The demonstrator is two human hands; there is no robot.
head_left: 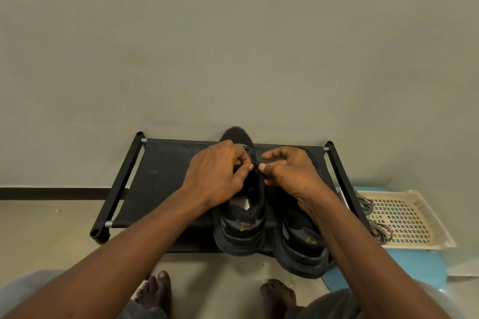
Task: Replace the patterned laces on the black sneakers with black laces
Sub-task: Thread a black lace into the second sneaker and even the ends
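I see both sneakers standing side by side on the fabric top of a low black shoe rack point(166, 176), toes toward the wall and heels toward the person. The left hand point(217, 171) and the right hand point(290, 171) meet over the upper part of the left sneaker point(241, 228), near its tongue. On each hand the thumb and forefinger are closed tight together and the other fingers are curled in. Between the two thumbs I can make out a short stretch of black lace point(256, 166), pinched from both sides. It is dark against a dark shoe, so I cannot tell how far it runs through the eyelets. The right sneaker point(300, 248) stands just beside the left one, partly under the right forearm, with its heel hanging over the near edge of the rack.

The patterned laces point(365, 204) lie off the shoes, draped over the left edge of a cream slotted tray point(420, 215) to the right of the rack. The tray rests on a light blue plastic surface point(420, 264). The person's bare feet point(155, 290) are on the floor in front of the rack.
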